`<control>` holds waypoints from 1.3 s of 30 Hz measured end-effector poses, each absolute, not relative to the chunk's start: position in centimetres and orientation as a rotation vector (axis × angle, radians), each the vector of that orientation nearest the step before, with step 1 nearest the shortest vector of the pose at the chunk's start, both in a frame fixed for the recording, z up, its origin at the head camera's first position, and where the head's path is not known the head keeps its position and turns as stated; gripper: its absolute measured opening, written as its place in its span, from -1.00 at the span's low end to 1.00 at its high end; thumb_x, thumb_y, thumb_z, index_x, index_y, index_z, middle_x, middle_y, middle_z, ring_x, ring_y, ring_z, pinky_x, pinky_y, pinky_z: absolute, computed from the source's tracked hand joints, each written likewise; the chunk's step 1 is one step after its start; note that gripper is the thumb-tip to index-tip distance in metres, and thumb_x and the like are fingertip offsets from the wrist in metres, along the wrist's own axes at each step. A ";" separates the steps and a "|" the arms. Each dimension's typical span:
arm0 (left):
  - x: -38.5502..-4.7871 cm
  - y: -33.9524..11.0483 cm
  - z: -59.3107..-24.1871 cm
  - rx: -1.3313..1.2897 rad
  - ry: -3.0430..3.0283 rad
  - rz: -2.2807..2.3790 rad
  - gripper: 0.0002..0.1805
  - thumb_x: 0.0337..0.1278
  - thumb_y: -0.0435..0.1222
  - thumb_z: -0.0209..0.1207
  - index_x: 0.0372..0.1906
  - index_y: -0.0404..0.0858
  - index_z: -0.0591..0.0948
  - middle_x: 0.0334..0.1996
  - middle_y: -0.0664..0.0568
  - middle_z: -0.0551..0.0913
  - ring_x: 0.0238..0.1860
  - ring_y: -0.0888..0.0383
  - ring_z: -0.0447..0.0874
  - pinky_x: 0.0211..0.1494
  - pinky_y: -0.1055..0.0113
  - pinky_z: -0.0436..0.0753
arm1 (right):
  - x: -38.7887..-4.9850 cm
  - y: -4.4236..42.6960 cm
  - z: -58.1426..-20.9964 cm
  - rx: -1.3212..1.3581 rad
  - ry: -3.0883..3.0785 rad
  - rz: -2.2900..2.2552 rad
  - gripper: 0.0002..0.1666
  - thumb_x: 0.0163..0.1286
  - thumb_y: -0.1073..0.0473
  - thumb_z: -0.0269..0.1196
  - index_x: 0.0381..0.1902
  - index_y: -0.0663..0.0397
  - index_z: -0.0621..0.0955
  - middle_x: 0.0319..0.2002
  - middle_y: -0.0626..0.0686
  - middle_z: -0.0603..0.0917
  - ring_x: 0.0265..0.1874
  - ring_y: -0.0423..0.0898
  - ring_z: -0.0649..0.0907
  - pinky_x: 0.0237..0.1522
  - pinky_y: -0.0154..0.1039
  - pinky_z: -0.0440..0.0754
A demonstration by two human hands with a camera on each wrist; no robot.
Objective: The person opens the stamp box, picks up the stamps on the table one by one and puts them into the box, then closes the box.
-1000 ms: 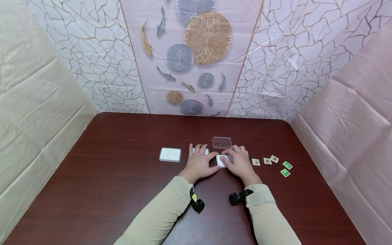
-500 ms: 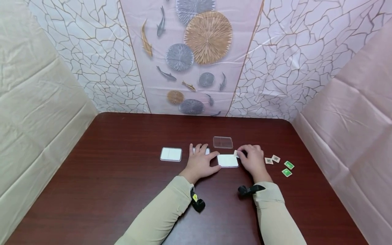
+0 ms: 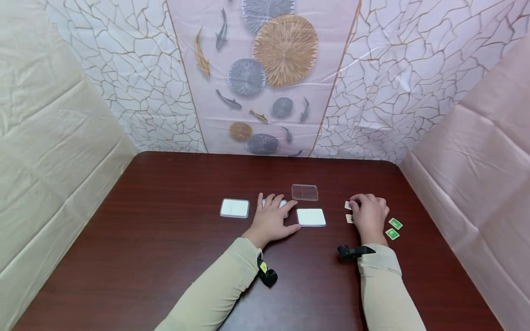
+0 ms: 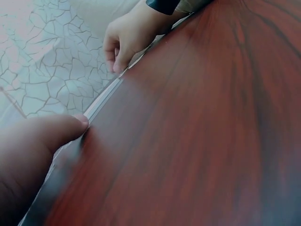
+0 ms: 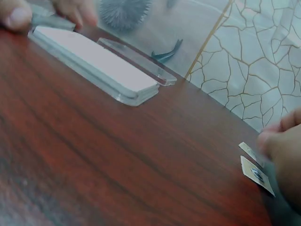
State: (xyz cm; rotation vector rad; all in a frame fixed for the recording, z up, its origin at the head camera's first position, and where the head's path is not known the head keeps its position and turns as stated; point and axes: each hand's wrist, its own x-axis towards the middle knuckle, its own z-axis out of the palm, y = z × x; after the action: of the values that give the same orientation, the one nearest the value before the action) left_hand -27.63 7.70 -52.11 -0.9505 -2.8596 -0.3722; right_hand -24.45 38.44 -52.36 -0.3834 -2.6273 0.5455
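Note:
My left hand lies spread, its fingers over the middle white plastic case and its thumb tip at the left edge of the right-hand white case. In the right wrist view, that rectangular case lies flat with a white top. Further right, my right hand has curled fingers and pinches the edge of a small stamp-like paper at the table surface. A second stamp-like paper with a dark print lies just nearer. Anything beneath the right palm is hidden.
A clear plastic lid lies behind the right-hand case. Another white case sits on the left. Two green stamp-like pieces lie beyond my right hand. Patterned cloth hangs behind the dark red table.
My right hand has left the right-hand case and carried a small stamp-like paper to the right, among the others. The case's whole white top now shows. The left hand has stayed put.

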 end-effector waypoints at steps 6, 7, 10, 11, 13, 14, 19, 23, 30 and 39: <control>-29.2 4.9 -52.4 -0.940 -2.787 -0.410 -0.15 0.10 0.29 0.16 0.49 0.08 0.35 0.35 -0.05 0.41 0.44 -0.09 0.18 0.54 -0.20 -0.07 | -25.2 35.4 -51.9 -0.103 -2.462 0.535 -0.75 0.48 0.12 0.20 -0.12 0.18 0.71 -0.09 0.28 0.69 0.01 0.37 0.50 0.12 0.30 0.32; -29.4 4.3 -52.4 -0.927 -2.787 -0.402 -0.15 0.08 0.27 0.18 0.48 0.05 0.36 0.31 -0.04 0.44 0.41 -0.08 0.21 0.54 -0.18 -0.06 | -25.4 34.4 -51.9 -0.017 -2.448 0.538 -0.76 0.46 0.13 0.22 -0.13 0.18 0.72 -0.12 0.26 0.70 -0.02 0.35 0.52 0.08 0.28 0.35; -30.0 3.0 -52.2 -0.900 -2.809 -0.365 -0.16 0.07 0.22 0.23 0.45 -0.02 0.39 0.21 0.02 0.50 0.36 -0.04 0.27 0.55 -0.13 -0.03 | -26.2 31.0 -51.9 0.261 -2.452 0.565 -0.76 0.39 0.11 0.29 -0.12 0.13 0.73 -0.14 0.19 0.75 -0.04 0.27 0.59 0.09 0.22 0.41; -30.1 2.7 -52.1 -0.903 -2.812 -0.371 -0.17 0.06 0.20 0.24 0.44 -0.04 0.41 0.19 0.02 0.51 0.35 -0.04 0.29 0.55 -0.13 -0.02 | -26.4 29.8 -51.9 0.347 -2.473 0.572 -0.73 0.38 0.09 0.30 -0.07 0.11 0.73 -0.11 0.16 0.75 -0.01 0.24 0.59 0.13 0.21 0.40; -30.2 2.3 -51.9 -0.916 -2.822 -0.385 -0.19 0.08 0.16 0.25 0.43 -0.08 0.43 0.19 0.01 0.53 0.34 -0.05 0.31 0.55 -0.11 -0.02 | -26.8 27.7 -51.8 0.492 -2.552 0.561 -0.61 0.37 0.01 0.32 0.08 0.06 0.70 0.01 0.13 0.73 0.10 0.21 0.57 0.25 0.21 0.34; -30.3 2.3 -51.9 -0.933 -2.821 -0.391 -0.20 0.10 0.15 0.24 0.43 -0.09 0.44 0.20 0.01 0.54 0.34 -0.05 0.32 0.55 -0.12 -0.01 | -26.9 26.8 -51.8 0.545 -2.601 0.545 -0.52 0.37 -0.04 0.32 0.16 0.04 0.67 0.08 0.12 0.71 0.17 0.20 0.54 0.32 0.22 0.28; -30.4 2.4 -52.2 -1.024 -2.783 -0.425 -0.26 0.17 0.08 0.23 0.42 -0.12 0.47 0.21 0.02 0.57 0.33 -0.01 0.37 0.54 -0.10 0.07 | -27.1 24.1 -51.5 0.649 -2.818 0.463 -0.19 0.33 -0.16 0.34 0.45 0.02 0.45 0.26 0.13 0.58 0.35 0.22 0.36 0.44 0.26 0.02; -30.5 2.3 -52.3 -1.077 -2.743 -0.454 -0.26 0.12 0.08 0.29 0.38 -0.15 0.51 0.16 0.04 0.59 0.24 0.04 0.42 0.50 0.01 0.19 | -26.9 23.5 -51.3 0.678 -2.873 0.490 -0.17 0.31 -0.11 0.37 0.45 0.08 0.44 0.21 0.13 0.55 0.25 0.20 0.37 0.43 0.27 0.00; -30.4 2.4 -52.4 -1.134 -2.734 -0.499 -0.32 -0.01 0.14 0.29 0.20 -0.15 0.63 0.04 0.08 0.60 0.08 0.09 0.40 0.41 0.09 0.29 | -26.5 23.7 -51.0 0.756 -2.855 0.517 -0.32 0.24 -0.13 0.40 0.27 -0.01 0.60 0.08 0.08 0.54 0.15 0.14 0.39 0.40 0.29 0.03; -30.2 2.3 -51.7 -1.149 -2.712 -0.487 -0.35 -0.10 0.13 0.34 0.08 -0.18 0.66 0.00 0.08 0.63 0.05 0.10 0.44 0.20 0.21 0.48 | -26.4 23.3 -50.8 0.762 -2.867 0.550 -0.36 0.22 -0.09 0.43 0.21 0.00 0.60 0.06 0.09 0.51 0.16 0.17 0.36 0.37 0.30 0.03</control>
State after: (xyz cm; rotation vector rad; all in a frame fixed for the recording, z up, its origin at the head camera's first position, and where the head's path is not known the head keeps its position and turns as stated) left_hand -30.24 2.25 -51.67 -1.1488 -2.7119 -0.4868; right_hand -26.41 23.26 -50.82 0.7623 -2.8667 0.5503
